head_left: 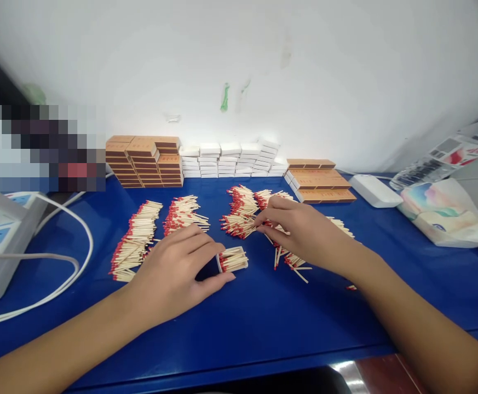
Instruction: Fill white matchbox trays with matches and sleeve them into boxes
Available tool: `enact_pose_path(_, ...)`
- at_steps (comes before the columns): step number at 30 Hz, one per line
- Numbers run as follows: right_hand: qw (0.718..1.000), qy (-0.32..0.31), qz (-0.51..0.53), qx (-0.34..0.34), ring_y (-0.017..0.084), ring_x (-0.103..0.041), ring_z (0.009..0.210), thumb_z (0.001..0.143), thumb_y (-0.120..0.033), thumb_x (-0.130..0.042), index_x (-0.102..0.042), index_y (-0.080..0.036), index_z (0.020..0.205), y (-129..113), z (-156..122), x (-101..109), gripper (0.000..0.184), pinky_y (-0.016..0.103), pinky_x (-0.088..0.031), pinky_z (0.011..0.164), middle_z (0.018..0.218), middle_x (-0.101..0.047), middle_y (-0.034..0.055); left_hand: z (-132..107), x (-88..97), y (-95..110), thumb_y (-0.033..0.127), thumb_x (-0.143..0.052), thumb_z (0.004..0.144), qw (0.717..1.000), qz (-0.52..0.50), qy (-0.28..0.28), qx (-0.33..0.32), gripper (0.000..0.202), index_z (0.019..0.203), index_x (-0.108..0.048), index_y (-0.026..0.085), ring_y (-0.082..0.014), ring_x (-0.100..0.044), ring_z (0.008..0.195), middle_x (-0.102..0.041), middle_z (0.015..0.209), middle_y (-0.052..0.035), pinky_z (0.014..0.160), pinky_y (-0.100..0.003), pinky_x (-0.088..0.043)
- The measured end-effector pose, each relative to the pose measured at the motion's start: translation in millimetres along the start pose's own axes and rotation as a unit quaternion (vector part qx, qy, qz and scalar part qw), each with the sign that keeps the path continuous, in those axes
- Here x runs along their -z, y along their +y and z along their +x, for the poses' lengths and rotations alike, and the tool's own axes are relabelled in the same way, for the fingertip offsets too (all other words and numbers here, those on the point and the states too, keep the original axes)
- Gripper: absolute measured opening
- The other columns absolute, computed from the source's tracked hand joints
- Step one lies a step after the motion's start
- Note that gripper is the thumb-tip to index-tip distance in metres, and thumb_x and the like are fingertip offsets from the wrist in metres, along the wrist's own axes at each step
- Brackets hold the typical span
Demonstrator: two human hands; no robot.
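Observation:
My left hand rests on the table around the left end of a small white matchbox tray, thumb and index finger at its sides. Red-tipped matches fill much of this tray. Over the loose matches, my right hand has its thumb and index fingertips pinched together at the edge of a match pile; the match ends between them are partly hidden. More matches lie scattered under that hand. Two further match piles spread out beyond and left of my left hand.
Brown matchboxes are stacked at the back left, white trays along the wall, and more matchboxes at right. A power strip with white cables lies left. A white adapter and tissue pack sit right.

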State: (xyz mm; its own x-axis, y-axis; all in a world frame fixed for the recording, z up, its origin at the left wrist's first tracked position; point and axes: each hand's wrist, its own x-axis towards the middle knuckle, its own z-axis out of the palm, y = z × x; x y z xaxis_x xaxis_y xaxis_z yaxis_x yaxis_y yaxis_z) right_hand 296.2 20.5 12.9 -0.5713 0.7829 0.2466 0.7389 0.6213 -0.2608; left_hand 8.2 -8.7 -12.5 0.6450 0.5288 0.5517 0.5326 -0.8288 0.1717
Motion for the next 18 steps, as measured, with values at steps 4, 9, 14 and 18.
enact_pose_path(4,0.999,-0.041,0.016,-0.003,0.019,-0.063,0.081,0.106,-0.022,-0.062,-0.076,-0.021,0.106,8,2,-7,0.014,0.032,-0.045,0.070,0.099,-0.065,0.0057,1,0.1,0,0.036,-0.080,0.097,1.000,0.004,0.000,-0.003,0.023,0.106,-0.074,0.015,-0.0244,-0.068,0.088,-0.075,0.089,-0.0041,0.084,-0.041,-0.059)
enact_pose_path(9,0.997,-0.065,0.025,-0.011,0.019,-0.061,0.085,0.109,-0.022,-0.058,-0.070,-0.020,0.097,6,4,-13,0.016,0.031,-0.045,0.073,0.099,-0.064,0.0051,2,0.0,0,0.037,-0.079,0.097,1.000,0.004,0.000,-0.006,0.023,0.106,-0.074,0.015,-0.0251,-0.069,0.091,-0.076,0.090,-0.0041,0.086,-0.042,-0.058)
enact_pose_path(14,0.995,-0.088,0.033,-0.013,0.018,-0.061,0.084,0.109,-0.023,-0.056,-0.064,-0.021,0.096,4,3,-7,0.016,0.030,-0.043,0.071,0.100,-0.065,0.0048,0,0.6,1,0.037,-0.079,0.098,1.000,0.003,0.000,-0.010,0.023,0.106,-0.073,0.016,-0.0237,-0.069,0.088,-0.077,0.091,-0.0041,0.085,-0.040,-0.058)
enact_pose_path(18,0.994,-0.100,0.032,0.009,0.018,-0.061,0.083,0.110,-0.023,-0.055,-0.064,-0.021,0.094,3,2,-3,0.018,0.029,-0.042,0.070,0.101,-0.065,0.0048,1,1.1,1,0.037,-0.079,0.098,1.000,0.005,-0.003,-0.012,0.023,0.105,-0.073,0.017,-0.0241,-0.069,0.089,-0.076,0.091,-0.0040,0.086,-0.041,-0.057)
